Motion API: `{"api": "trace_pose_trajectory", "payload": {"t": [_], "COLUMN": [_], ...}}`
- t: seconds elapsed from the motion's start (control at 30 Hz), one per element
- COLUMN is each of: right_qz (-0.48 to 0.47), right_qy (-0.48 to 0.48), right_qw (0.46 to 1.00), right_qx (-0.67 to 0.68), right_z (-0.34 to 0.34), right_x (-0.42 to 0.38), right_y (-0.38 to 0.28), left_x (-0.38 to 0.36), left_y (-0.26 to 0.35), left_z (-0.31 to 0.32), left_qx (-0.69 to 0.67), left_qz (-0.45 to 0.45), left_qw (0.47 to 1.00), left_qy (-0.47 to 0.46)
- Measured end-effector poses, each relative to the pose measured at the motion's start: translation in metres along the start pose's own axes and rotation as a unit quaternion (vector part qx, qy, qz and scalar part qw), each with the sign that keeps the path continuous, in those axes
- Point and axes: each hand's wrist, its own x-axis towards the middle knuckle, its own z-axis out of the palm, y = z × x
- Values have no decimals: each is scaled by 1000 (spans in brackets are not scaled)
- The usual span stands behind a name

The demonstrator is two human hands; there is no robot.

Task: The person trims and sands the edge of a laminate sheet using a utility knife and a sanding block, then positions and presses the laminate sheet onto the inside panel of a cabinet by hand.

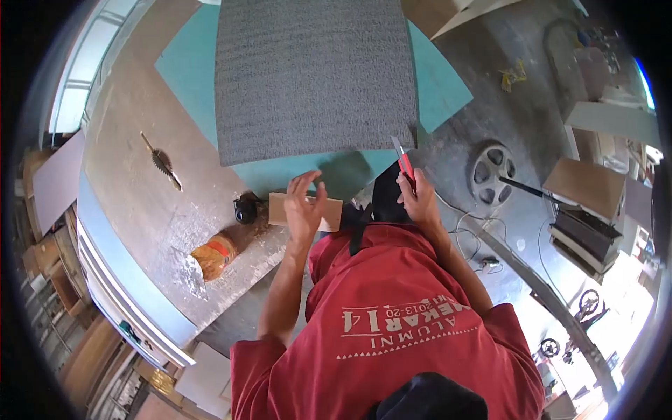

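My right hand (420,199) is closed around a red utility knife (405,162), its blade out and pointing up near the lower right corner of a grey textured sheet (315,84). My left hand (304,210) holds nothing; its fingers are bent and apart, over a small wooden board (330,213). Under the grey sheet lies a teal sheet (441,87), showing on both sides and along the near edge.
On the worktop at left are a brush (162,162), a small black object (245,208) and an orange-brown container (214,257) lying near whitish stains. To the right stand a grey spoked wheel (492,173), loose cables and stacked boards (586,238).
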Motion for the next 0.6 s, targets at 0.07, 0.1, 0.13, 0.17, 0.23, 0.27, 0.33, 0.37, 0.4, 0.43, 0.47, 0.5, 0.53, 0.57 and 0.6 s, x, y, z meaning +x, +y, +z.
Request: {"api": "trace_pose_trajectory", "payload": {"t": [0.07, 0.1, 0.13, 0.17, 0.23, 0.27, 0.33, 0.37, 0.4, 0.43, 0.47, 0.5, 0.53, 0.57, 0.6], "right_qz": [58, 60, 1, -59, -133, -199, -158, -125, -111, -108, -109, -126, -124, -75, -26], "right_qy": [29, 33, 66, 100, 140, 168, 172, 167, 164, 171, 179, 202, 204, 174, 143], "right_qw": [998, 997, 998, 993, 979, 958, 966, 974, 976, 977, 976, 968, 968, 980, 989], "right_qx": [21, 24, 0, -21, -68, -120, -106, -92, -90, -72, -56, -79, -76, -53, -29], "right_z": [3, 5, 7, 9, 9, 8, 10, 12, 13, 10, 9, 8, 6, 6, 7], "right_x": [0, 3, 12, 21, 39, 42, 52, 52, 49, 53, 55, 53, 49, 39, 30], "right_y": [-4, 1, 8, 12, 2, -1, 7, 10, 8, 3, 1, -2, -7, -12, -14], "left_x": [5, 12, 17, 18, 23, 22, 24, 25, 27, 30, 30, 31, 34, 33, 27], "left_y": [-5, -4, -1, -4, -12, -12, -13, -12, -11, -7, -5, -2, 2, 4, 5], "left_z": [16, 24, 31, 38, 58, 62, 68, 69, 71, 72, 72, 71, 69, 64, 54], "left_qx": [-29, 3, 36, 36, 57, 57, 101, 100, 100, 100, 100, 82, 63, 63, 63], "left_qz": [-6, 43, 91, 98, 120, 123, 141, 139, 137, 137, 136, 123, 110, 111, 102], "left_qw": [999, 998, 993, 992, 978, 975, 966, 963, 963, 964, 963, 966, 970, 969, 976], "left_qy": [-39, -55, -70, -75, -163, -174, -193, -207, -209, -204, -209, -210, -210, -213, -181]}}
